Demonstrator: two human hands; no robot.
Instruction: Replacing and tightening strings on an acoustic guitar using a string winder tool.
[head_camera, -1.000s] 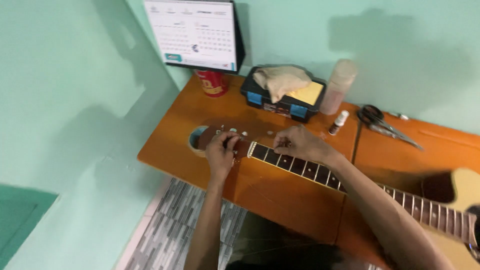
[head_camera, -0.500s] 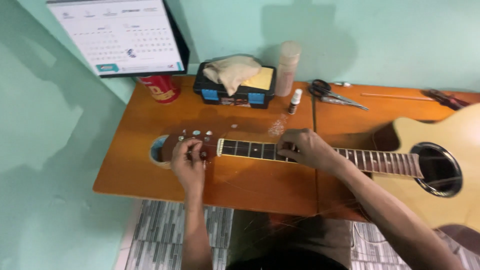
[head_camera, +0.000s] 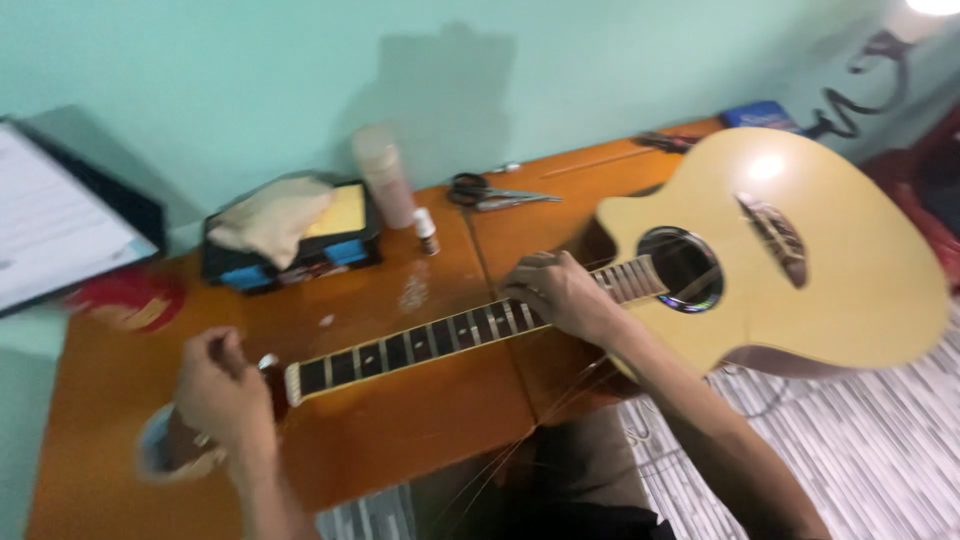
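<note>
An acoustic guitar lies flat on an orange wooden table (head_camera: 400, 440), its pale yellow body (head_camera: 820, 270) at the right and its dark fretboard (head_camera: 420, 345) running left. My left hand (head_camera: 222, 390) covers the headstock at the left end, fingers closed on it. My right hand (head_camera: 560, 292) rests on the neck near the sound hole (head_camera: 685, 268), fingers curled over the frets. Loose strings hang down off the table's front edge. The picture is motion-blurred.
At the back stand a black and blue box (head_camera: 290, 250) with a beige cloth and yellow pad, a tall pale bottle (head_camera: 385, 175), a small bottle (head_camera: 427, 230) and scissors (head_camera: 495, 192). A red tin (head_camera: 125, 298) and a calendar (head_camera: 50, 230) sit far left.
The view has swung right, bringing the whole guitar body into sight. My right hand has slid along the neck toward the sound hole; my left hand stays at the headstock.
</note>
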